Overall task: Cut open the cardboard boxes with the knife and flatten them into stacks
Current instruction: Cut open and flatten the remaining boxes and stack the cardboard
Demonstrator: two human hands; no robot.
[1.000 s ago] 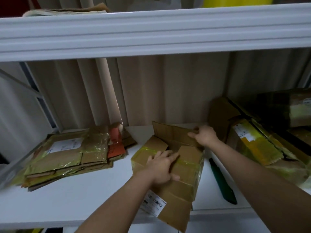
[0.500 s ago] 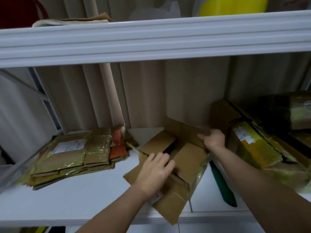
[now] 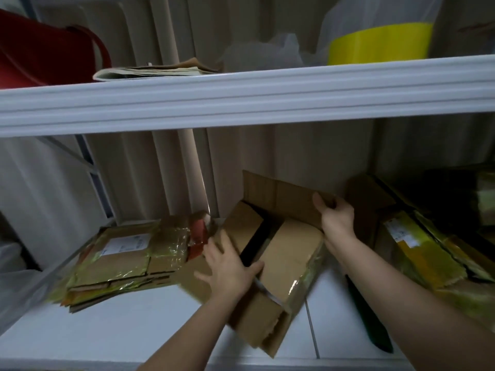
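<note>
Box (image 3: 289, 253) lying open on lower shelf (image 3: 120, 325), between two hands, flaps spread, tape glinting along near edge. Left hand (image 3: 227, 266) pressing flat on left flap, fingers spread and straight, not curling round anything. Right hand (image 3: 334, 212) gripping raised back flap, thumb in front, fingers hooked behind. One stack (image 3: 126, 258) of flattened boxes resting to left of box, just beside it, white label on top sheet; sheets too many and too blurred for counting. One knife (image 3: 372, 325) with green sheath or handle lying on shelf right of box, partly under right forearm, touched by neither hand. Boxes (image 3: 417, 245) with yellow tape piling at far right, at least two, dim, exact count unclear. Upper shelf (image 3: 241, 100) carrying one red bag (image 3: 40, 52), one bundle of papers (image 3: 155, 72), one yellow tub (image 3: 380, 44) under clear plastic.
</note>
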